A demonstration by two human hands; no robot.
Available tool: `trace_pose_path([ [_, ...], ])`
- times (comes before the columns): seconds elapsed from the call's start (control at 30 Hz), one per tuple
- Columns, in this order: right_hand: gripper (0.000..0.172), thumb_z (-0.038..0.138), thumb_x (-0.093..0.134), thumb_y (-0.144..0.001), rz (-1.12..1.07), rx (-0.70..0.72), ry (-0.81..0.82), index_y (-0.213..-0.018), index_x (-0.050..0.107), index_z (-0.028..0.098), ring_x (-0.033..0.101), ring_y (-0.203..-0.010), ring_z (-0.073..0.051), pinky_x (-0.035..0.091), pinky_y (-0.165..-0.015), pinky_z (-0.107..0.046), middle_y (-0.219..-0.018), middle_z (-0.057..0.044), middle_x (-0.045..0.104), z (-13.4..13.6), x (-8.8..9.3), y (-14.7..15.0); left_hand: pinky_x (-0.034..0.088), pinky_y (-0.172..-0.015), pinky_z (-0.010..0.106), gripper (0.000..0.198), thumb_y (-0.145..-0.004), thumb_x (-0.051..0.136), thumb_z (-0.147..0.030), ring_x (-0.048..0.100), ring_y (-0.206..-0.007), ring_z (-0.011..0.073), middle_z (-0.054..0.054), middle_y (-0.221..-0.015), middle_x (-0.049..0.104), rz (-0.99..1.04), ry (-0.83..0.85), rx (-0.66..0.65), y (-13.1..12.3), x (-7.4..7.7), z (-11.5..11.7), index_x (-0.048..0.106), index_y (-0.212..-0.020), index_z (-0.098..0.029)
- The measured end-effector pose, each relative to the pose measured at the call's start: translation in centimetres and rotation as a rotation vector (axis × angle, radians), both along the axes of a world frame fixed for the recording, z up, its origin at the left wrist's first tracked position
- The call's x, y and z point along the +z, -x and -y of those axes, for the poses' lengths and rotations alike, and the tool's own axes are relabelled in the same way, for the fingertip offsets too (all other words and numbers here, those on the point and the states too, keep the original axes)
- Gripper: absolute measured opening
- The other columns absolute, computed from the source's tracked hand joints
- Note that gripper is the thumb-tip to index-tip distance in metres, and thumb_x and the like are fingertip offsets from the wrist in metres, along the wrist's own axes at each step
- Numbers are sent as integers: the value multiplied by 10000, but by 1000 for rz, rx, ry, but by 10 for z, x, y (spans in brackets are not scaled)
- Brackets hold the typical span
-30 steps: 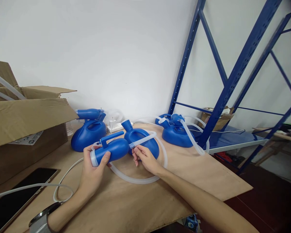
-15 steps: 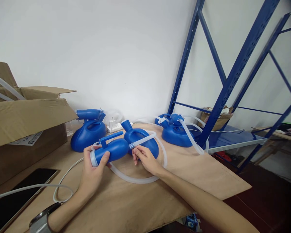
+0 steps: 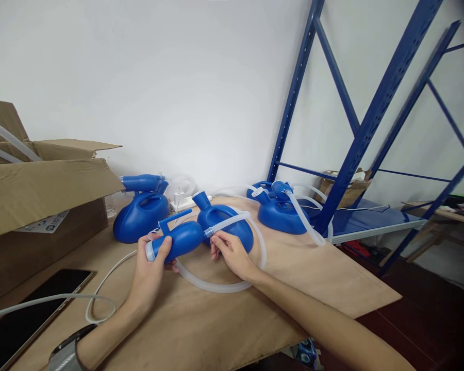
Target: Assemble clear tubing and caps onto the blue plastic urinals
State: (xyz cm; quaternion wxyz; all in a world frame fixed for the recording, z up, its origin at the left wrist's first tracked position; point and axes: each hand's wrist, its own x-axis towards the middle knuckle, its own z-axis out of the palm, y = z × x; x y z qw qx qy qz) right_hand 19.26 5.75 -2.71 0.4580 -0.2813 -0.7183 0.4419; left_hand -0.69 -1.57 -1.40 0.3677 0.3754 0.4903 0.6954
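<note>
While our left hand (image 3: 150,268) grips the bottle (image 3: 184,240), nose toward the desk's (image 3: 340,278) right edge, our right hand (image 3: 232,254) pinches adjoining tubing (image 3: 231,221).

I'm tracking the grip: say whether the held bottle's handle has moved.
Yes: the handle has shifted slightly left against the spout of the jug behind.

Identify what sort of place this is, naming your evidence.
Probably a small workshop or storeroom: a blue metal rack at the right, an open cardboard box with pale tubes at its top, and several blue containers on the worktable.
</note>
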Motion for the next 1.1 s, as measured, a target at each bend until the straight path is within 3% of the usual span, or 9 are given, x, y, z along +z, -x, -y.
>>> trace_pose_path([
  [0.17, 427, 496, 511, -1004, 87, -25, -49, -711, 602, 200, 549, -575, -131, 406, -585, -272, -656, -7, 628, 5, 3, 1, 527, -436, 287, 628, -691, 774, -646, 586, -501, 164, -83, -661, 554, 13, 23, -20, -1, -3, 1, 449, -1069, -264],
  [0.33, 425, 536, 519, -993, 20, -17, -5, -747, 596, 199, 559, -576, -128, 386, -563, -269, -700, -8, 631, 5, 0, 8, 529, -430, 277, 595, -704, 775, -629, 597, -509, 145, -72, -769, 569, -16, -35, -13, -4, -2, 1, 436, -1035, -269],
  [0.6, 458, 622, 572, -935, -104, -11, 59, -750, 578, 203, 569, -553, -132, 377, -523, -267, -667, -1, 605, 0, 2, 8, 536, -429, 293, 601, -713, 766, -621, 588, -451, 136, -70, -777, 572, -92, -62, -6, -2, 2, 3, 412, -1042, -264],
  [0.87, 439, 608, 587, -932, -94, 13, 79, -781, 602, 196, 589, -572, -136, 393, -530, -266, -680, -6, 623, 1, -4, 9, 557, -425, 315, 612, -686, 772, -613, 605, -495, 118, -20, -997, 553, -106, -57, 37, -4, 4, 6, 422, -1042, -261],
  [1.1, 447, 605, 558, -948, -59, 5, 62, -780, 598, 192, 606, -590, -130, 412, -544, -261, -693, -7, 639, -1, -7, 9, 560, -441, 332, 609, -685, 772, -602, 608, -492, 129, -29, -959, 541, -118, -61, 52, -5, 3, 5, 418, -1042, -258],
])
